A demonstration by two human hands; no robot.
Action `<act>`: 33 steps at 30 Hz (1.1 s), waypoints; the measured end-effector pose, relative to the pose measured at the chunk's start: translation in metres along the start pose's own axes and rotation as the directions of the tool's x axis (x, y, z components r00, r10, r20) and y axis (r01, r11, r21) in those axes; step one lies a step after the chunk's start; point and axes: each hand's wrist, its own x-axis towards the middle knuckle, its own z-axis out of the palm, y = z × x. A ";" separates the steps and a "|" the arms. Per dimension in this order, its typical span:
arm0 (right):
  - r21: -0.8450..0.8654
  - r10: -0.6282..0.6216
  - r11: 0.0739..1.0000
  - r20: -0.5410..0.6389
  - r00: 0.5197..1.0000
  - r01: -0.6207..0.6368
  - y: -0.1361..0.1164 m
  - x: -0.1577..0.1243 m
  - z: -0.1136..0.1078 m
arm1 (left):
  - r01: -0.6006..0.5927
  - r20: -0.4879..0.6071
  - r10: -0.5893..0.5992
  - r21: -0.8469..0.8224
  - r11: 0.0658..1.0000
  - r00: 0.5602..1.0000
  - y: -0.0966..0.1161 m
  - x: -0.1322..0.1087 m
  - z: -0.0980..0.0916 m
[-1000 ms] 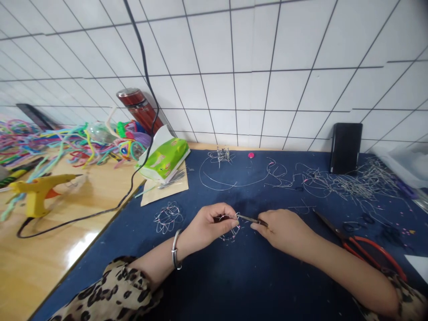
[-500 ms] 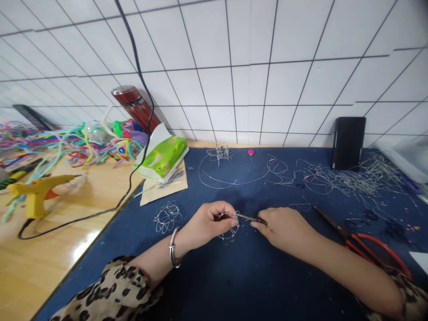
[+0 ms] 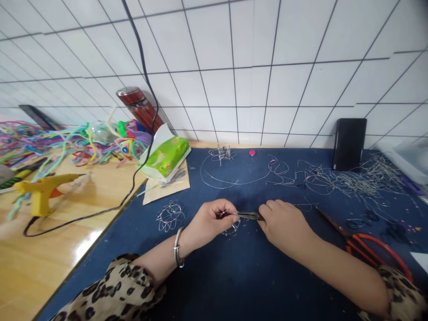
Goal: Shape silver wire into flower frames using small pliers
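Between thumb and fingers, my left hand (image 3: 211,220) pinches a small looped wire piece (image 3: 234,228) with tiny pinkish beads. My right hand (image 3: 284,223) is wrapped round a pair of pliers (image 3: 249,215); their narrow jaws point left and meet the wire at my left fingertips. The handles are mostly hidden in my palm. Left of my left hand lies a similar flower-like wire piece (image 3: 170,216) on the dark blue mat (image 3: 214,281).
Large orange-handled scissors (image 3: 364,247) lie right of my right forearm. Tangled wire (image 3: 364,178) spreads before a black phone (image 3: 349,144) at the wall. A tissue pack (image 3: 165,158), a red flask (image 3: 142,108) and a yellow glue gun (image 3: 43,189) with its cord are leftward.
My right hand has turned, so the pliers now lie nearly level and show broader jaws at the wire. My left hand keeps its pinch. The whole view has shifted slightly.
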 end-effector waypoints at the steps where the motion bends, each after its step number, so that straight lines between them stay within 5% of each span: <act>1: -0.012 -0.002 1.000 -0.015 1.000 0.002 -0.001 0.000 0.001 | -0.009 -0.010 0.009 0.006 1.000 1.000 -0.001 0.000 0.000; 16: -0.066 -0.005 0.998 -0.108 0.994 -0.002 -0.001 0.000 0.010 | -0.034 -0.099 0.036 0.021 0.999 0.994 0.002 -0.005 0.007; 33: 0.102 0.053 0.992 0.138 0.989 -0.068 0.002 0.003 0.001 | -0.024 -0.060 0.024 0.010 1.000 0.998 0.001 -0.004 0.004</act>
